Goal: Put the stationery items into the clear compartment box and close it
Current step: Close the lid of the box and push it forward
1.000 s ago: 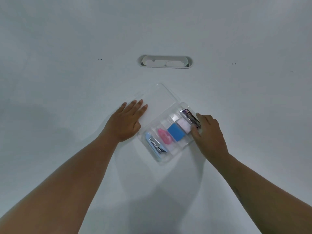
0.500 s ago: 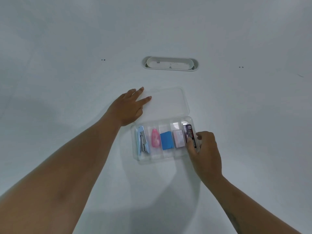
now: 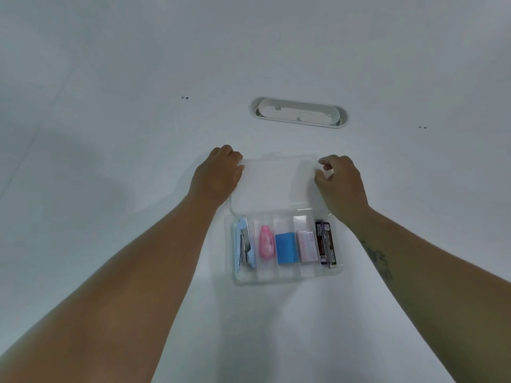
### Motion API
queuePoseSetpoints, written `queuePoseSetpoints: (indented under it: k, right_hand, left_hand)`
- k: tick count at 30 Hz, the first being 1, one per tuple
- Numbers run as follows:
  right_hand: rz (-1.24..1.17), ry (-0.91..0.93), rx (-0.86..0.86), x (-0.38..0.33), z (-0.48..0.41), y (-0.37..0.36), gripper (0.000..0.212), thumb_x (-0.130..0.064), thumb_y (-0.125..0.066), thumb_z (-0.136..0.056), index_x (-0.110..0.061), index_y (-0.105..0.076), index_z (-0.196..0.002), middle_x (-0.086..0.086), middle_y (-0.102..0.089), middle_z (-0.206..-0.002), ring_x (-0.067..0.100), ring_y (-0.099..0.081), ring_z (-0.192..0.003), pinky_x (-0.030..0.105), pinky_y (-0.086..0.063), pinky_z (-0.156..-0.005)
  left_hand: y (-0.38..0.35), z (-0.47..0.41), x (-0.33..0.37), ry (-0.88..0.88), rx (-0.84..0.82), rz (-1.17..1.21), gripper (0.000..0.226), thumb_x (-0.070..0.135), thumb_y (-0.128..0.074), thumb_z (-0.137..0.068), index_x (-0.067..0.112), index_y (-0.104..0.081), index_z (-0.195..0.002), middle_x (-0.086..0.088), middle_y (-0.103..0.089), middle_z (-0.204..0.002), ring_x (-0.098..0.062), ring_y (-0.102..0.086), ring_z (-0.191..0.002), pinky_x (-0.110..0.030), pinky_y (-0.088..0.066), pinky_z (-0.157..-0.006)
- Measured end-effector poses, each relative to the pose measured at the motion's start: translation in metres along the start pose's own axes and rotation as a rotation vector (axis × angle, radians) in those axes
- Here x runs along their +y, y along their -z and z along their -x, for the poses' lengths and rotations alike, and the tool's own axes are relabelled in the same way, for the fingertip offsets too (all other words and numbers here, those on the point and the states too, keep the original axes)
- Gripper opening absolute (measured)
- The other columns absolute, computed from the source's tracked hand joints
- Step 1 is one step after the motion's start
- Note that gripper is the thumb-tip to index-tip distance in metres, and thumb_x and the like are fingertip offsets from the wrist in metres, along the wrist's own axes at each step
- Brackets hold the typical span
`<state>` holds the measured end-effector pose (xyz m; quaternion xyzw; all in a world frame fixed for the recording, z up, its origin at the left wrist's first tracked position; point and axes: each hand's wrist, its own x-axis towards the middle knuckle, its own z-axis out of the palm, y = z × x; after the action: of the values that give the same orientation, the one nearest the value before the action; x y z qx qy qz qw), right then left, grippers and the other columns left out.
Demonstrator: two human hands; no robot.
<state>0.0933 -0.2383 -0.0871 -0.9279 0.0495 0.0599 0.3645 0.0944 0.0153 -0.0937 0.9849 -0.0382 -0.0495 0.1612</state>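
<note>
The clear compartment box lies open on the white table, its lid folded back flat on the far side. In its compartments, left to right, lie a light blue stapler, a pink correction tape, a blue eraser, a pale pink staple box and a dark pencil-lead case. My left hand grips the lid's far left corner. My right hand pinches the lid's far right corner.
A white oval cable grommet is set into the table beyond the lid. Small dark screw dots mark the tabletop to the far left and far right. My forearms flank the box on both sides.
The box has been turned square to me. My left hand went from lying flat by the lid to gripping its left corner. My right hand left the lead case and took the lid's right corner.
</note>
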Motion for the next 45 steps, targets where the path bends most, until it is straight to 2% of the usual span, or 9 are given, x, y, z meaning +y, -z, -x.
queuePoseSetpoints:
  k: [6, 11, 15, 18, 23, 27, 32, 38, 45]
  right_hand:
    - [0.215, 0.189, -0.089, -0.014, -0.029, -0.009, 0.029, -0.011, -0.052, -0.092, -0.012, -0.057, -0.121, 0.009, -0.049, -0.125, 0.030, -0.045, -0.113, 0.041, -0.047, -0.087]
    - [0.350, 0.205, -0.162, -0.020, -0.042, -0.005, 0.024, -0.010, -0.048, -0.096, -0.008, -0.060, -0.117, 0.012, -0.052, -0.121, 0.033, -0.048, -0.108, 0.046, -0.050, -0.085]
    - [0.359, 0.242, -0.108, -0.038, -0.048, 0.007, 0.018, -0.003, -0.047, -0.094, -0.004, -0.064, -0.096, 0.014, -0.054, -0.106, 0.034, -0.053, -0.096, 0.047, -0.052, -0.079]
    - [0.342, 0.301, -0.060, -0.049, -0.042, 0.022, 0.017, -0.003, -0.046, -0.094, -0.004, -0.063, -0.092, 0.013, -0.057, -0.102, 0.031, -0.054, -0.094, 0.047, -0.052, -0.077]
    - [0.299, 0.371, 0.032, -0.060, -0.018, 0.046, 0.016, -0.010, -0.047, -0.096, -0.006, -0.062, -0.093, 0.011, -0.063, -0.095, 0.029, -0.055, -0.091, 0.044, -0.051, -0.076]
    - [0.208, 0.370, 0.060, -0.063, 0.012, 0.062, 0.014, -0.012, -0.052, -0.095, -0.006, -0.064, -0.100, 0.009, -0.064, -0.102, 0.026, -0.056, -0.097, 0.042, -0.049, -0.084]
    - [0.231, 0.397, 0.069, -0.060, 0.058, 0.071, 0.022, -0.014, -0.055, -0.095, -0.007, -0.064, -0.114, 0.011, -0.061, -0.112, 0.027, -0.054, -0.107, 0.033, -0.043, -0.090]
    - [0.266, 0.392, 0.083, -0.047, 0.110, 0.066, 0.021, -0.018, -0.059, -0.094, -0.011, -0.067, -0.112, 0.006, -0.060, -0.107, 0.024, -0.051, -0.102, 0.026, -0.040, -0.080]
    - [0.427, 0.415, 0.094, -0.027, 0.158, 0.043, 0.010, -0.008, -0.064, -0.088, -0.011, -0.067, -0.098, 0.005, -0.061, -0.096, 0.024, -0.053, -0.087, 0.034, -0.051, -0.067]
  left_hand:
    - [-0.002, -0.006, -0.001, 0.021, 0.045, 0.019, 0.019, 0.016, -0.045, -0.099, 0.008, -0.063, -0.103, -0.007, -0.058, -0.103, -0.023, -0.049, -0.100, -0.046, -0.050, -0.078]
    - [0.008, -0.010, 0.004, 0.017, 0.012, -0.025, 0.015, 0.006, -0.046, -0.096, 0.008, -0.061, -0.098, -0.007, -0.058, -0.099, -0.026, -0.051, -0.094, -0.046, -0.049, -0.077]
    - [0.026, -0.010, 0.012, -0.021, 0.036, -0.103, 0.014, 0.002, -0.046, -0.094, 0.008, -0.059, -0.096, -0.009, -0.059, -0.096, -0.029, -0.053, -0.091, -0.047, -0.049, -0.077]
    - [0.044, -0.009, 0.015, -0.035, 0.073, -0.119, 0.014, 0.006, -0.043, -0.096, 0.008, -0.057, -0.096, -0.009, -0.060, -0.094, -0.029, -0.054, -0.091, -0.049, -0.050, -0.075]
    - [0.078, 0.003, 0.023, -0.067, 0.092, -0.079, 0.015, 0.014, -0.043, -0.098, 0.012, -0.058, -0.098, -0.007, -0.062, -0.094, -0.027, -0.054, -0.092, -0.047, -0.050, -0.075]
    - [0.095, 0.031, 0.028, -0.131, 0.115, -0.024, 0.016, 0.020, -0.047, -0.099, 0.013, -0.060, -0.104, -0.003, -0.062, -0.100, -0.023, -0.053, -0.100, -0.043, -0.048, -0.079]
    - [0.106, 0.071, 0.032, -0.201, 0.083, 0.018, 0.018, 0.021, -0.050, -0.099, 0.014, -0.062, -0.110, -0.002, -0.062, -0.106, -0.022, -0.055, -0.104, -0.041, -0.047, -0.083]
    - [0.097, 0.112, 0.033, -0.259, 0.011, 0.032, 0.025, 0.027, -0.050, -0.100, 0.017, -0.064, -0.119, 0.001, -0.062, -0.116, -0.018, -0.055, -0.112, -0.037, -0.047, -0.089]
    - [0.069, 0.146, 0.022, -0.330, -0.054, 0.035, 0.026, 0.025, -0.055, -0.097, 0.018, -0.066, -0.120, 0.002, -0.063, -0.115, -0.019, -0.055, -0.109, -0.036, -0.049, -0.084]
